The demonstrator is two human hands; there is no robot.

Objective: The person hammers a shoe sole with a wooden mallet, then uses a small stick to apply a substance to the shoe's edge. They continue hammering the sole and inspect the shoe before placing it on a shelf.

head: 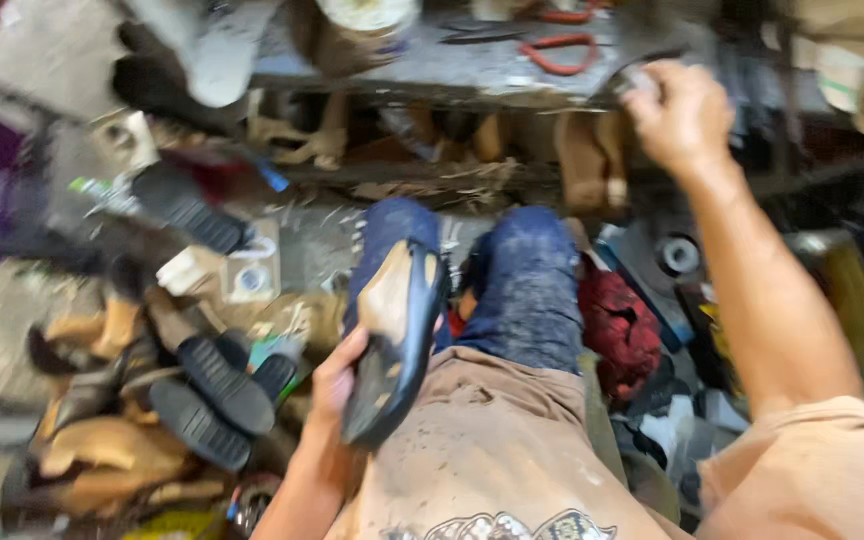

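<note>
Several dark shoe soles (pixel 214 395) are being seen piled at eight o'clock, mixed among tan leather uppers (pixel 102 450) on the cluttered floor. Just to their right, a black shoe sole (pixel 397 340) with a tan inner patch is being gripped by the left hand (pixel 337 385), thumb and fingers being wrapped round its lower edge; the sole is being held tilted, its toe being pointed toward twelve o'clock, over the left knee at the centre. Blue jeans (pixel 522 290) are being shown on both knees, with a stained tan apron (pixel 492 450) being spread across the lap at six o'clock. A red cloth (pixel 620 335) is being glimpsed just right of the right knee. Up at one o'clock, the right hand (pixel 680 115) is being stretched to the edge of a grimy workbench (pixel 472 70), its fingers being curled around a small pale object (pixel 640 80); what that object is cannot be told through the blur. Red-handled scissors (pixel 562 52) are being seen lying on the bench at twelve o'clock, near the hand but apart from it.
</note>
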